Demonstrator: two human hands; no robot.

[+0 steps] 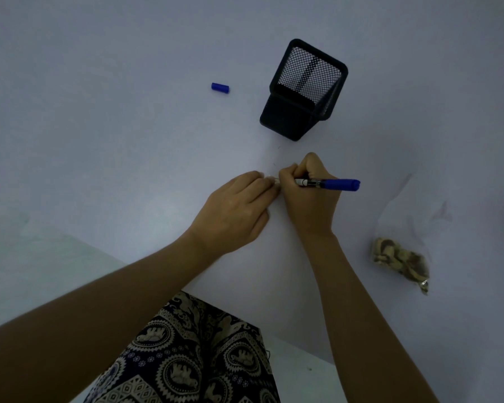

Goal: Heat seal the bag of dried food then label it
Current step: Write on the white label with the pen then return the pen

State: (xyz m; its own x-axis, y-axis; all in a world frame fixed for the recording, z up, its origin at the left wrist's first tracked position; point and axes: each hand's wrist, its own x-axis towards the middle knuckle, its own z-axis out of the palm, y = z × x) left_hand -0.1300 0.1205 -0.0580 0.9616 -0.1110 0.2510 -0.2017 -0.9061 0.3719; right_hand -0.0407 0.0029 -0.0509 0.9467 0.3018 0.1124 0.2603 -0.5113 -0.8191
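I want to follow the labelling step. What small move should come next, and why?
Probably finish writing: the right hand holds the uncapped blue marker with its tip at a small white label that the left hand steadies, while the bag lies apart.

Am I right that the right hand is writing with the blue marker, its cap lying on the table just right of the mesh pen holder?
Not quite. In the head view the cap lies left of the mesh pen holder. The right hand does hold the blue marker.
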